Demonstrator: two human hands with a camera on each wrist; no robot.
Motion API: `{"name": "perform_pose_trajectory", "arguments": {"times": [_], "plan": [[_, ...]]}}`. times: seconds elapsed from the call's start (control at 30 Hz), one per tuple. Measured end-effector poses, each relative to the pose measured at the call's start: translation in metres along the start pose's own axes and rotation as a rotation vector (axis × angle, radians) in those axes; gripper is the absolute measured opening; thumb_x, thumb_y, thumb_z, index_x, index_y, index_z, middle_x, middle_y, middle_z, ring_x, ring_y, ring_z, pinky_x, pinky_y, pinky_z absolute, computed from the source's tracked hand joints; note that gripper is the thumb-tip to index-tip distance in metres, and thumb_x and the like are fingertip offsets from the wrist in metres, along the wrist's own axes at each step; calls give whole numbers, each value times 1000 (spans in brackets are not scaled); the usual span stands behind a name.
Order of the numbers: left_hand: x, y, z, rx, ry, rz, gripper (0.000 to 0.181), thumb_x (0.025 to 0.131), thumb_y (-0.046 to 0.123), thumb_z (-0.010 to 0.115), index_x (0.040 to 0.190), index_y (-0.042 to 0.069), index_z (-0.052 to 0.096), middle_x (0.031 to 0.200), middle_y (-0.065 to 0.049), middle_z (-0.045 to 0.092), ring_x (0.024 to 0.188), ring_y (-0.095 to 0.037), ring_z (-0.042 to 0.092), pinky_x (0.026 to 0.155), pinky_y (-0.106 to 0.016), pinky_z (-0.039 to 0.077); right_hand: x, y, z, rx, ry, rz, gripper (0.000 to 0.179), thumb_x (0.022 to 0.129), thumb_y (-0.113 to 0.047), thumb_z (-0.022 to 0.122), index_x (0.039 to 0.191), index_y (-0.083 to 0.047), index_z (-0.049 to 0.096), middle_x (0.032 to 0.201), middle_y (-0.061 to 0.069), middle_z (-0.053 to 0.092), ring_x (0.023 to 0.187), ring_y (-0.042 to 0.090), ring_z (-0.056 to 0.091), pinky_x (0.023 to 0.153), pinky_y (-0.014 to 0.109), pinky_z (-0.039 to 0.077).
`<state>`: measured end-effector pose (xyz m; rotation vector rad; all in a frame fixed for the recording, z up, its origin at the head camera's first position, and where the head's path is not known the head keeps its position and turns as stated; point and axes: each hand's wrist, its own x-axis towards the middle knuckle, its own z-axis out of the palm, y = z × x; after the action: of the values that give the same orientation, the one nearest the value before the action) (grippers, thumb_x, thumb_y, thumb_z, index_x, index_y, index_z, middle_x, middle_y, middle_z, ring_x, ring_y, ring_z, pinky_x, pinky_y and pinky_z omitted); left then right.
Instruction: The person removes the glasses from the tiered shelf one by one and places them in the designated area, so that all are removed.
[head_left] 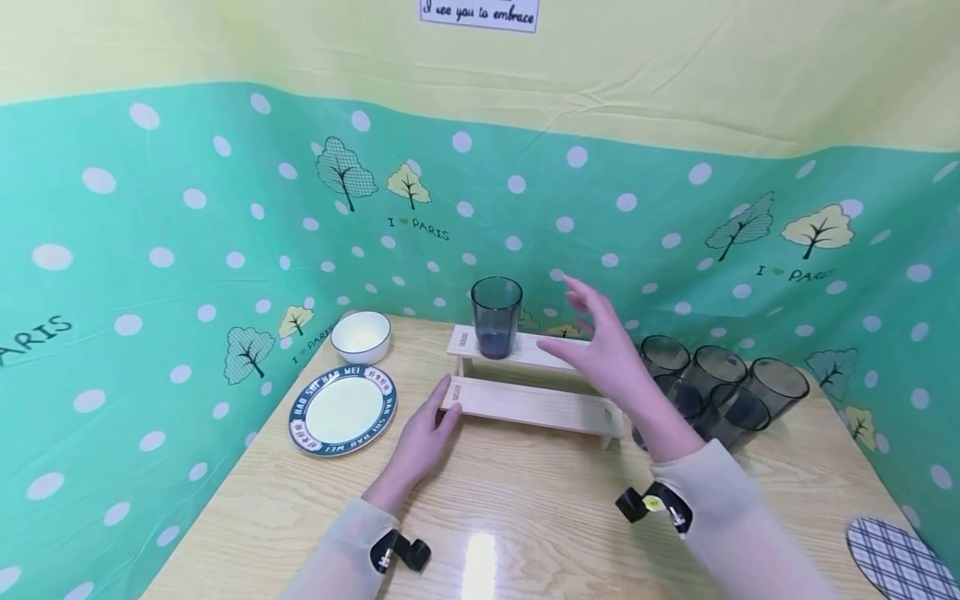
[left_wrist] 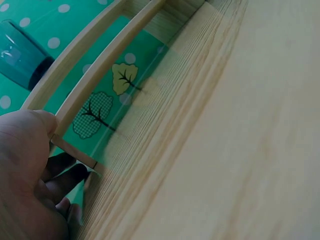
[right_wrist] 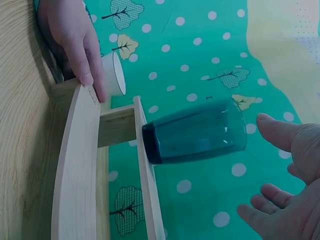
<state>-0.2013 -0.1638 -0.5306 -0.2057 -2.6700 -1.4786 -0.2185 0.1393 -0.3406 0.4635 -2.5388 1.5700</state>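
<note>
A two-step wooden rack [head_left: 532, 404] stands on the table. On the left part of its upper step a dark tinted glass [head_left: 496, 321] is upright. My left hand [head_left: 422, 442] grips the left end of the lower step, with the thumb on the board in the left wrist view. To the right of the glass, my right hand [head_left: 611, 358] is raised over the rack, its fingers spread and holding nothing. The right wrist view shows a gap between these fingers [right_wrist: 277, 200] and the rim of the glass [right_wrist: 200, 132].
Several more tinted glasses [head_left: 720, 367] are grouped right of the rack, close to my right forearm. At the left are a white bowl [head_left: 362, 337] and a blue-rimmed plate [head_left: 342, 410]. A checked round mat [head_left: 903, 554] lies at the right edge. A patterned cloth [head_left: 420, 267] hangs behind.
</note>
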Motion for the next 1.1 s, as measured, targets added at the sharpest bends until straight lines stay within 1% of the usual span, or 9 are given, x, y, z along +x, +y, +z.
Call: {"name": "perform_pose_trajectory", "arguments": {"times": [0.1,0.17,0.33,0.5,0.73,0.93,1.0,1.1], "plan": [[0,0,1,2,-3,-1,67,118,44,53,176,18,31,174,-13,41,160,-36,37,132,-54,29,9,-1,10,12,-1,-9,97,96,-21,91,174,-30,34,172,11,35,160,29,36,129,49,40],[-1,1,1,3,-1,-2,67,118,44,53,176,18,31,174,-13,40,160,-37,37,132,-54,29,15,-1,16,7,-2,-23,98,96,-19,91,175,-25,33,171,13,36,158,31,39,129,49,40],[-1,2,1,2,3,-5,67,118,43,52,176,18,31,174,-13,40,161,-37,37,132,-54,29,27,-1,30,-4,-17,-39,99,95,-20,92,175,-21,32,169,17,39,155,34,42,128,49,41],[-2,3,1,6,0,-11,67,118,43,52,176,18,31,174,-13,40,161,-36,37,132,-54,29,36,-1,42,-40,-41,-31,100,95,-23,92,175,-23,31,168,18,40,156,32,42,127,50,42],[-2,3,1,9,9,-7,67,118,43,53,176,16,32,173,-15,41,160,-39,38,132,-56,30,45,0,53,-44,-54,-23,102,96,-23,91,176,-26,28,167,18,40,153,40,45,122,56,48],[-1,1,1,14,14,5,68,118,42,53,176,14,31,172,-16,42,159,-39,39,131,-57,31,49,0,60,-95,-49,-8,104,95,-29,92,176,-29,26,172,14,37,152,36,46,117,57,51],[-1,2,0,16,13,4,67,118,42,53,176,15,31,173,-16,42,159,-39,39,131,-56,31,50,-1,62,-101,-52,-3,104,95,-30,92,177,-29,26,173,13,36,152,36,45,117,57,52],[0,2,0,18,10,0,67,118,42,53,176,16,31,173,-15,41,160,-38,39,132,-55,30,51,-2,64,-100,-53,0,104,95,-30,92,176,-29,27,174,14,35,154,37,43,120,60,48]]}}
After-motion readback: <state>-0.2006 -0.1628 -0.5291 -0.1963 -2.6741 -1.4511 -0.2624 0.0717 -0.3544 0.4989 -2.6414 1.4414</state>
